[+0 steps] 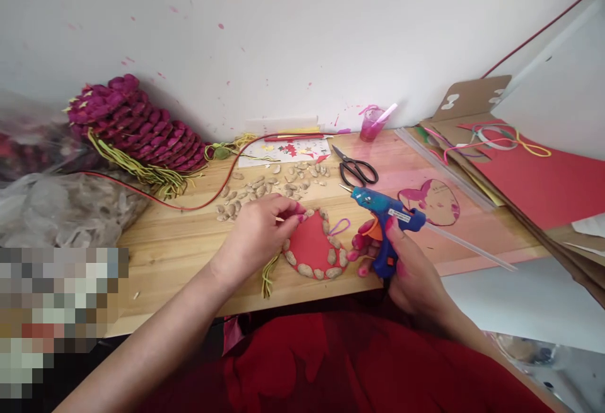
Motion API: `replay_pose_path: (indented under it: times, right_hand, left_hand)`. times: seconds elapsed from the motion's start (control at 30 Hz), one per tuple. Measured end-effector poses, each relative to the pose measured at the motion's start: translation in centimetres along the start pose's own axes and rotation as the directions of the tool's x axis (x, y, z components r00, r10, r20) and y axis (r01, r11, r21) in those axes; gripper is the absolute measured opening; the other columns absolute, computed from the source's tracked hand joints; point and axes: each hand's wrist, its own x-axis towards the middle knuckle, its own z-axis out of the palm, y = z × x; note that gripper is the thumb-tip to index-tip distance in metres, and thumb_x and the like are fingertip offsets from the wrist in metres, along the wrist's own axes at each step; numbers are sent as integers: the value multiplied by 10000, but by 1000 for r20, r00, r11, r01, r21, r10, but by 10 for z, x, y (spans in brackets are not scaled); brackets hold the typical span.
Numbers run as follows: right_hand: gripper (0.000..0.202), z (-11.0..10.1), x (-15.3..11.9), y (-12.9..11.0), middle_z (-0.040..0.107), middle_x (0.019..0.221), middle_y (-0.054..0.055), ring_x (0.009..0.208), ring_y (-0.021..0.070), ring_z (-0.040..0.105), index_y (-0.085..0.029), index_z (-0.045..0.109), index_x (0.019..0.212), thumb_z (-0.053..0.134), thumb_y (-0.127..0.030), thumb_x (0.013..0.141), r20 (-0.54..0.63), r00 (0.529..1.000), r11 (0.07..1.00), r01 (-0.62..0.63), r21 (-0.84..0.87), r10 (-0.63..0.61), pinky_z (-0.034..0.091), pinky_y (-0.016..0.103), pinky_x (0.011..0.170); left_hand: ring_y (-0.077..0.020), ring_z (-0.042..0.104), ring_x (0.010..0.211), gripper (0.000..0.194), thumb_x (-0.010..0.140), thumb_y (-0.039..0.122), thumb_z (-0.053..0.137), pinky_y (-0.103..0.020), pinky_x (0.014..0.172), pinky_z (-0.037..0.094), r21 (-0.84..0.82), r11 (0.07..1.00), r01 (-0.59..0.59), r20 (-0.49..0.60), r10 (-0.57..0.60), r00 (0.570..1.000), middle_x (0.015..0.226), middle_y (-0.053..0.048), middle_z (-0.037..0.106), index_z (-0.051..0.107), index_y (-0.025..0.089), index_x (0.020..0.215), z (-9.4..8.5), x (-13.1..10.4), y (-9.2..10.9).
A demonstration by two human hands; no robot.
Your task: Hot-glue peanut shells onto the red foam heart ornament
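A red heart-shaped piece [309, 243] lies near the table's front edge, with tan shells or nuts [305, 270] around its rim. My left hand [258, 230] reaches its upper left edge, fingertips pinched at a piece there; what exactly they hold is too small to make out. In my right hand [401, 261] is a blue glue gun [390, 209] with an orange trigger, its nozzle pointing up and left above the heart. A clear glue stick [472, 248] sticks out of its back. A purple loop [339, 227] and green-yellow tassel [268, 277] extend from the heart.
Loose tan pieces [246, 192] lie behind my left hand. Black scissors [357, 170] and a pink cup [372, 126] stand farther back. At left are stacked magenta hearts [137, 126] and plastic bags [89, 202]; at right, a cardboard heart [430, 202] and red sheets [534, 176]. A cord [198, 207] crosses the table.
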Motion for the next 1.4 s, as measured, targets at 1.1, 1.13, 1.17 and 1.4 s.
replay_pose_path:
  times: [1.1,1.13,1.17,1.4]
  right_hand:
    - [343,-11,26,7,772,744,64,795,268,777,-222,780,868,796,-542,748,236,953,922,-254,291,188,644,412,752]
    - [343,-11,26,7,774,744,66,791,268,777,-219,781,868,799,-539,746,236,953,922,-255,291,189,645,413,752]
    - [342,-11,26,6,775,743,67,788,267,778,-218,782,865,805,-536,740,236,953,922,-256,291,190,645,412,751]
    - [324,-9,27,4,767,706,51,752,252,777,-229,787,814,863,-511,672,220,955,920,-261,292,200,648,388,729]
  left_hand:
    - [-213,603,708,113,865,103,635,-322,643,468,820,445,-361,313,179,933,764,-44,621,676,166,780,36,16,9]
    - [-214,604,707,105,861,102,640,-322,641,468,820,447,-357,311,177,934,763,-44,622,677,164,784,36,16,9]
    - [-215,606,708,97,857,100,645,-323,642,469,819,450,-357,311,175,934,764,-44,624,679,162,791,36,17,9]
    - [-219,604,694,91,851,96,650,-330,636,470,815,448,-368,321,180,930,758,-48,621,679,154,787,36,16,8]
